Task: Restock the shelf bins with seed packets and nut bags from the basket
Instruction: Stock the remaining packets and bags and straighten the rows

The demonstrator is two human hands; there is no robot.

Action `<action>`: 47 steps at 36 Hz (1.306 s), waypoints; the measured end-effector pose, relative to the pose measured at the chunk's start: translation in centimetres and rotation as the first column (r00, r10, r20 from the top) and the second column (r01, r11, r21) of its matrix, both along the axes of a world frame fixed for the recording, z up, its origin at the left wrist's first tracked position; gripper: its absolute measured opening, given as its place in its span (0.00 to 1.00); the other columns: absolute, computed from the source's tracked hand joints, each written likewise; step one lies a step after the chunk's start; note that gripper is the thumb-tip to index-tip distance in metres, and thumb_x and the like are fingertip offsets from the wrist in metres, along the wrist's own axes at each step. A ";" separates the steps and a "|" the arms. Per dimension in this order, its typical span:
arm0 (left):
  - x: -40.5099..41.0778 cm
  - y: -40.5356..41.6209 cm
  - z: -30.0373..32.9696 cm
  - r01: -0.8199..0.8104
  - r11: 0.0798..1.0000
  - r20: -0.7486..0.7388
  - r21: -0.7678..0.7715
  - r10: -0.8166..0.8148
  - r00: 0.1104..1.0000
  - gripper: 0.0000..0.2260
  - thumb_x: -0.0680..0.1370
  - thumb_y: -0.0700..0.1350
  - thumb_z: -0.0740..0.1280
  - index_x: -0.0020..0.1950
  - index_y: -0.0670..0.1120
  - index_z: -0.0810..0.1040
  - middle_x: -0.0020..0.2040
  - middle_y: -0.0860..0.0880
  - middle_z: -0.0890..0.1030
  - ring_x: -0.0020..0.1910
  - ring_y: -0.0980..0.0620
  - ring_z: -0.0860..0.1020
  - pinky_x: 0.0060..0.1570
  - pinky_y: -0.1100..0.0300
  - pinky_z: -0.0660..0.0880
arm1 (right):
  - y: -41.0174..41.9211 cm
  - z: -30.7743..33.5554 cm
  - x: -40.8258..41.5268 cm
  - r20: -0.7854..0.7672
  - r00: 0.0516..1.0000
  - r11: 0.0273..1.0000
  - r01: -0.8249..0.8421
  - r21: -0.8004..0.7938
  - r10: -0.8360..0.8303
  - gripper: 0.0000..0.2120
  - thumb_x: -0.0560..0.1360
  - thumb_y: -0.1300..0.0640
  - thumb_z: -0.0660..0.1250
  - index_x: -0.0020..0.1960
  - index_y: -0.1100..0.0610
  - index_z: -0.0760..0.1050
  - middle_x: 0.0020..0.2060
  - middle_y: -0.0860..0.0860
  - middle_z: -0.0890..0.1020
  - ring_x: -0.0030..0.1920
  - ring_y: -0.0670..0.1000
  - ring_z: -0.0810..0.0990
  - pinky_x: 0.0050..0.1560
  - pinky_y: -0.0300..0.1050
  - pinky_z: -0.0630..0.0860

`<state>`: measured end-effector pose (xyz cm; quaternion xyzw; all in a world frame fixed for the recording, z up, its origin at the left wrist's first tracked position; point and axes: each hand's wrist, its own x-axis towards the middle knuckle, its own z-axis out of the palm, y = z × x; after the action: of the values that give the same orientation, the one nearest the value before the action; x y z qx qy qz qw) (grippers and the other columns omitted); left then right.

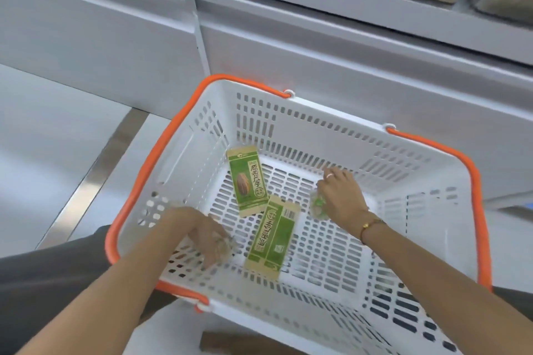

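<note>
Both my hands were down inside the white basket [418, 170] to gather stock. My right hand [341, 196] pinched a small clear nut bag [317, 204]; my left hand's [207, 236] grip was blurred, so I cannot tell. Two green seed packets [248, 181] lay flat on the basket floor between them.

White slotted basket [199, 135] w/ orange handles on floor by white shelf base. Two green seed packets on its bottom: one face up [247, 180], other [271, 239] just beside it, corners overlapping. Left hand [208, 235] down on basket floor near 2nd packet, blurred. Right hand [340, 196] grips small clear bag [317, 204] w/ green bits.
</note>
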<state>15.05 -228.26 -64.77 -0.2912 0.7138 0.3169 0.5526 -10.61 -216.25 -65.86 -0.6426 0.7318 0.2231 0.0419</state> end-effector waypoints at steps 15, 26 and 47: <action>2.9 0.9 0.4 -0.184 0.940 -0.342 -0.289 0.078 0.936 0.16 0.76 0.42 0.67 0.63 0.52 0.75 0.63 0.55 0.75 0.62 0.55 0.73 0.63 0.63 0.68 | 4.4 5.0 -2.0 0.584 0.695 0.902 0.394 0.179 -0.419 0.14 0.72 0.50 0.71 0.55 0.50 0.73 0.47 0.46 0.77 0.47 0.51 0.76 0.41 0.44 0.71; -1.4 -0.4 6.4 -0.684 0.688 -0.583 0.243 0.667 0.464 0.10 0.79 0.46 0.65 0.57 0.44 0.79 0.52 0.47 0.80 0.48 0.51 0.79 0.40 0.69 0.74 | 2.8 11.2 -0.8 0.874 0.174 0.820 0.465 0.334 -0.454 0.15 0.68 0.50 0.76 0.52 0.52 0.80 0.51 0.45 0.80 0.49 0.43 0.79 0.40 0.31 0.75; -10.3 1.2 20.0 -0.567 0.715 -0.734 0.410 0.627 0.260 0.21 0.71 0.61 0.71 0.61 0.57 0.75 0.49 0.58 0.80 0.43 0.61 0.76 0.40 0.63 0.69 | 5.4 27.8 -5.1 0.962 0.234 0.796 0.604 -0.031 -0.139 0.19 0.62 0.52 0.79 0.50 0.56 0.79 0.42 0.49 0.85 0.45 0.44 0.82 0.50 0.36 0.74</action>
<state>4.73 -227.06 -44.74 -0.3306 0.7106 0.6209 -0.0131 -15.75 -210.87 -38.01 -0.4433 0.7342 -0.3559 0.3712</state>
